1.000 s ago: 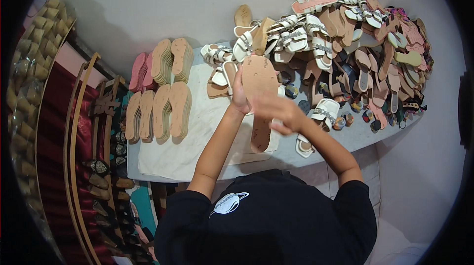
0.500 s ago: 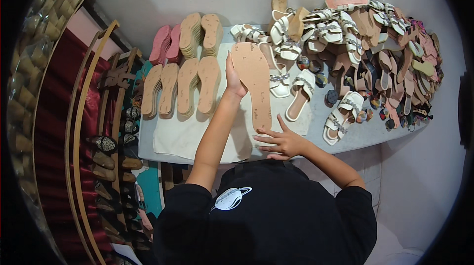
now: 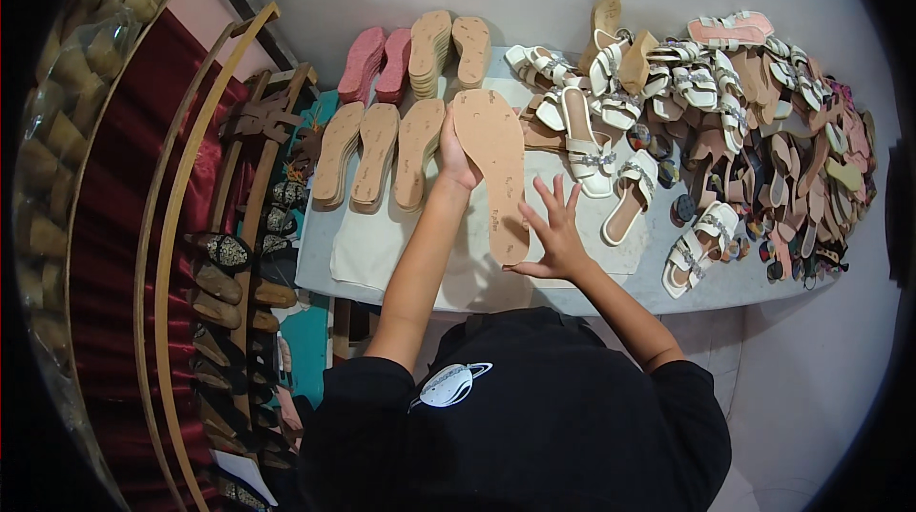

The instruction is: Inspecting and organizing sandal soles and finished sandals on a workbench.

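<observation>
A long tan sole [image 3: 494, 168] lies flat-side up above the grey table [image 3: 725, 285]. My left hand [image 3: 454, 155] grips its left edge near the wide end. My right hand [image 3: 553, 235] touches the sole's narrow end with fingers spread. Just left of the sole, several tan sole stacks [image 3: 380, 155] lie in a row. White strappy sandals [image 3: 596, 145] lie to its right.
Pink soles [image 3: 375, 63] and taller tan stacks [image 3: 447, 52] stand at the table's far edge. A heap of mixed sandals [image 3: 763, 130] fills the right side. A white cloth [image 3: 382, 250] covers the near left. Wooden racks with dark shoes [image 3: 229, 264] stand at left.
Both hands have carried the tan sole leftward and down toward the row of stacks. My right hand has opened, sliding from a grip on the sole to its narrow end.
</observation>
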`<state>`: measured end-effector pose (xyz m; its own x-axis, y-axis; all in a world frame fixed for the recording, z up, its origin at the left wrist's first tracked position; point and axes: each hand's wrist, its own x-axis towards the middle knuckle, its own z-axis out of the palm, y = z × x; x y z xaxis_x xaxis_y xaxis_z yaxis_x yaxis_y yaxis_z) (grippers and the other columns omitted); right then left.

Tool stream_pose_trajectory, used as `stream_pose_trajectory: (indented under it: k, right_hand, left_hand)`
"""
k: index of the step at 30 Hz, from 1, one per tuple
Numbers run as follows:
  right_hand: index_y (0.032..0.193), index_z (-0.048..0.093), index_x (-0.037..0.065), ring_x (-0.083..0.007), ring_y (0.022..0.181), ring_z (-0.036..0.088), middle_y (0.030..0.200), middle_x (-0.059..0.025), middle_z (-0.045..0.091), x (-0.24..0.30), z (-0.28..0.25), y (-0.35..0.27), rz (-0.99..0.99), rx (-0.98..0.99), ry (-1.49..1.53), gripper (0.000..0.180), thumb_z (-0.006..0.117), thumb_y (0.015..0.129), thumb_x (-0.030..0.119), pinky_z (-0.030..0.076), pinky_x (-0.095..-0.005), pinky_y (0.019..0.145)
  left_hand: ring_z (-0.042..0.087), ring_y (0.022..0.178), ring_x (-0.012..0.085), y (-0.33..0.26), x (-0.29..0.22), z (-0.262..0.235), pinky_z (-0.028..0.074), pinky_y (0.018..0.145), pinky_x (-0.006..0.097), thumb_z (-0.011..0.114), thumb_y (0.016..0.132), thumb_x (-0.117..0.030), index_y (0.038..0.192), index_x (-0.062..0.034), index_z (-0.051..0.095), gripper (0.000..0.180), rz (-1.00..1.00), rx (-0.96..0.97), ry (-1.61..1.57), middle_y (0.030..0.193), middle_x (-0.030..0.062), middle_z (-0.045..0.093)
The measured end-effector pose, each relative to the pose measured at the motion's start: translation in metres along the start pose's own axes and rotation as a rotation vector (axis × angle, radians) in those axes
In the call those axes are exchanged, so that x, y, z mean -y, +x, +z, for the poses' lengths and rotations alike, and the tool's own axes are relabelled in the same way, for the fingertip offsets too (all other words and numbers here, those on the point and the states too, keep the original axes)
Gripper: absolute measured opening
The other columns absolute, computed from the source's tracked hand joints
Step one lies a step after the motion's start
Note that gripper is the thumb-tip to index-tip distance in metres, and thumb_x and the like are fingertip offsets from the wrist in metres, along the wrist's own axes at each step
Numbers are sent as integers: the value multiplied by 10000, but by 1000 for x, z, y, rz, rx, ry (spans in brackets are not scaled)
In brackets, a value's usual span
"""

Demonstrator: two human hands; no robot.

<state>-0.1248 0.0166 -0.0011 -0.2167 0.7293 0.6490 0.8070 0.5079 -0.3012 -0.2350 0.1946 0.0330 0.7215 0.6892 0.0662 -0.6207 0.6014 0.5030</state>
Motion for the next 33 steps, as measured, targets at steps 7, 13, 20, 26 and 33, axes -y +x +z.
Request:
stream_pose_trajectory:
  k: [7,13,20,26,33]
  right_hand:
    - [1368,207,77,-454,1298,8,1417,-212,138,-4,27,13,136,138,79,1097,732,534,559,-100,-618,958]
    - [1361,223,99,-431,1308,21,1426,-217,87,-11,57,22,215,52,204,1053,778,539,453,-66,-616,967]
    - [1364,214,107,-386,1320,70,1428,-222,62,-22,76,23,281,103,347,1054,788,538,424,-45,-615,972]
    - [1367,216,122,-423,1308,56,1418,-247,50,-22,89,30,251,140,381,1013,759,574,444,-24,-648,951]
    - [1367,220,128,-436,1303,53,1416,-253,34,-28,110,39,289,140,334,990,749,590,439,-4,-657,946]
  left_hand:
    - [531,1028,234,-8,7,-15,462,841,365,264,901,-521,1228,-37,394,598,121,-245,134,1126,138,523]
    - [492,1051,141,-42,25,-28,407,863,258,425,929,-234,1200,-10,370,356,268,-373,736,1162,97,486]
    - [495,1038,132,-83,33,-27,390,861,238,437,909,-116,1232,36,426,357,296,-360,826,1172,123,508]
    - [519,975,106,-82,27,-75,421,821,231,419,913,-113,1179,61,465,321,354,-445,1172,1154,112,528]
    - [564,956,278,-69,12,-84,429,811,315,480,853,-85,1024,31,561,222,390,-555,1502,1010,142,595]
